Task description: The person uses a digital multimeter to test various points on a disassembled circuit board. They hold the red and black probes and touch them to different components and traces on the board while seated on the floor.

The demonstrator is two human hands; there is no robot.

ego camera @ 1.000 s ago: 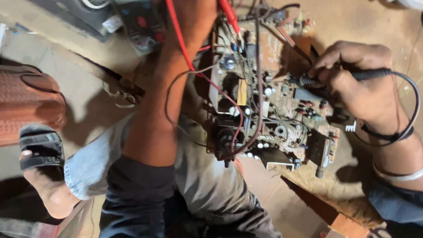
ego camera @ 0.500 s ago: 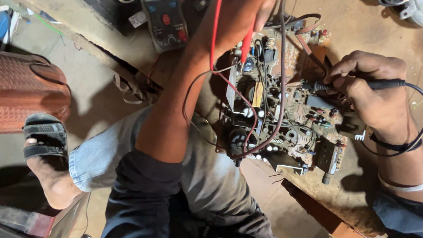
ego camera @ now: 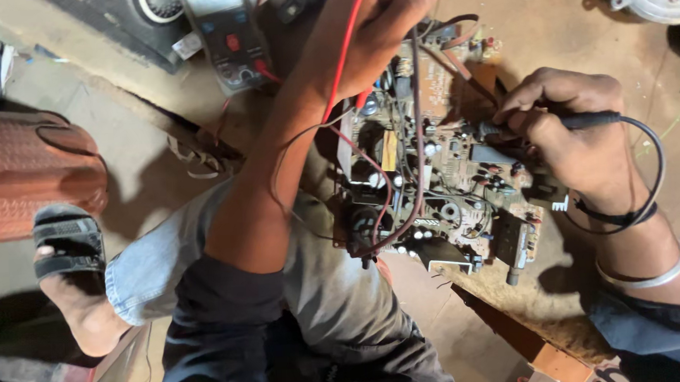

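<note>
Resting on the person's lap and knee, a circuit board (ego camera: 440, 178) full of small parts is being checked from both sides. A black probe (ego camera: 542, 124) is being held by the right hand (ego camera: 574, 136), with the fingers closed tight around it — its tip is being pressed down onto the right part of the board. A black wire (ego camera: 652, 159) is looping from the back of the probe around the wrist. A red probe wire (ego camera: 344, 51) is being pinched in the left hand (ego camera: 381, 22), whose grip is closed around it above the top left part of the board. Where the red tip is touching cannot be told, because it is being hidden by the hand.

A meter (ego camera: 227, 38) with buttons is lying on the floor beyond the left arm, near the top edge. A brown ribbed thing (ego camera: 25, 180) is lying at the far left, and just below it a foot in a black sandal (ego camera: 67, 244) is resting on the floor — well apart from the board.
</note>
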